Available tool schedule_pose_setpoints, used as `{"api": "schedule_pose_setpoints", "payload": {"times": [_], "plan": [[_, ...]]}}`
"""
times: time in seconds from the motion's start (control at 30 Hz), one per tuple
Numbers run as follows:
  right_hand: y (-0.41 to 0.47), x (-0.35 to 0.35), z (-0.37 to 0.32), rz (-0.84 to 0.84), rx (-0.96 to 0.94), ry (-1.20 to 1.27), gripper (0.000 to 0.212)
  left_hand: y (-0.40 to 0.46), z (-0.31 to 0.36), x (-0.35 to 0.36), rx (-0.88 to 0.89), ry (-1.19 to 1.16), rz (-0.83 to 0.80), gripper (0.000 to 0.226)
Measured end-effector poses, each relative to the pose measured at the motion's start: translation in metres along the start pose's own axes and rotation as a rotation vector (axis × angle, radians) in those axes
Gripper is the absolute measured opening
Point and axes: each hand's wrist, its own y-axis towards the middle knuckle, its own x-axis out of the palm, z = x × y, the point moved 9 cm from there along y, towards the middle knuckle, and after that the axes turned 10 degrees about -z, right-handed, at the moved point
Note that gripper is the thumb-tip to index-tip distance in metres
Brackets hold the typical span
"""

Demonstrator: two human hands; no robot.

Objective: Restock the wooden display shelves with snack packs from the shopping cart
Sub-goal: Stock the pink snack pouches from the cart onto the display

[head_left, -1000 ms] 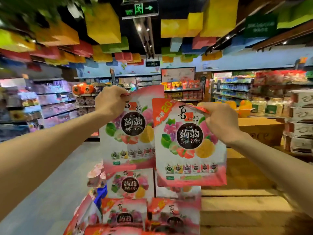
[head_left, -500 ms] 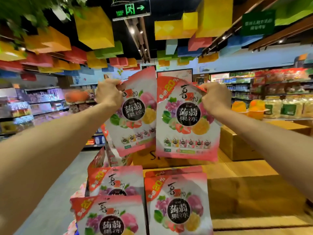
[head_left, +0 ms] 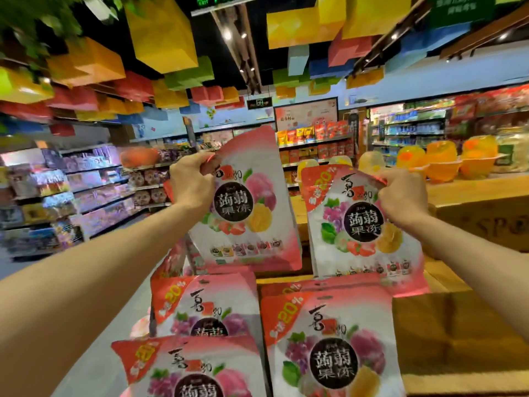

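Pink-and-white jelly packs hung from both hands above the wooden display shelves (head_left: 458,325). The left hand (head_left: 193,186) pinched the top corner of the left pack (head_left: 252,213), at twelve o'clock. The right hand (head_left: 400,196) gripped the right pack (head_left: 363,233), at two o'clock. More shelved packs (head_left: 329,345) stood beneath, at six o'clock.

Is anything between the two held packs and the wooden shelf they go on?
Partly. Each hand, left and right, holds a pack above standing packs already on the display. Bare wooden shelf lies open to their right.
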Motion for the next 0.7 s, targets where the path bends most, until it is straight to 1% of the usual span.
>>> {"api": "schedule_pose_setpoints", "payload": {"times": [0.03,0.07,0.17,0.27,0.33,0.4,0.5,0.6,0.7], "plan": [[-0.001,0.001,0.005,0.017,0.024,0.002,0.030,0.000,0.000,0.006,0.012,-0.001,-0.033,0.041],[-0.002,0.003,0.008,0.031,0.043,0.000,0.033,-0.001,-0.002,0.014,0.025,-0.008,-0.067,0.039],[-0.010,0.004,0.005,0.017,0.033,-0.017,0.040,-0.008,-0.007,0.039,0.058,-0.016,-0.151,0.011],[-0.007,0.014,0.002,-0.110,0.030,-0.033,0.033,-0.016,-0.010,0.061,0.066,0.060,-0.203,0.014],[-0.001,0.011,0.001,-0.098,0.060,-0.010,0.028,-0.010,-0.007,0.070,0.072,0.078,-0.198,0.019],[0.007,0.006,-0.003,-0.049,0.095,0.017,0.028,0.001,-0.010,0.072,0.013,0.090,-0.171,0.021],[0.011,0.003,-0.005,0.001,0.118,0.084,0.021,0.010,-0.012,0.075,-0.007,0.053,-0.143,0.022],[0.008,0.008,0.004,0.006,0.119,0.123,0.018,0.006,-0.015,0.088,0.041,0.088,-0.221,0.017],[0.004,0.012,0.002,-0.020,0.038,0.118,0.019,-0.003,-0.023,0.086,0.083,0.146,-0.277,0.019]]}}
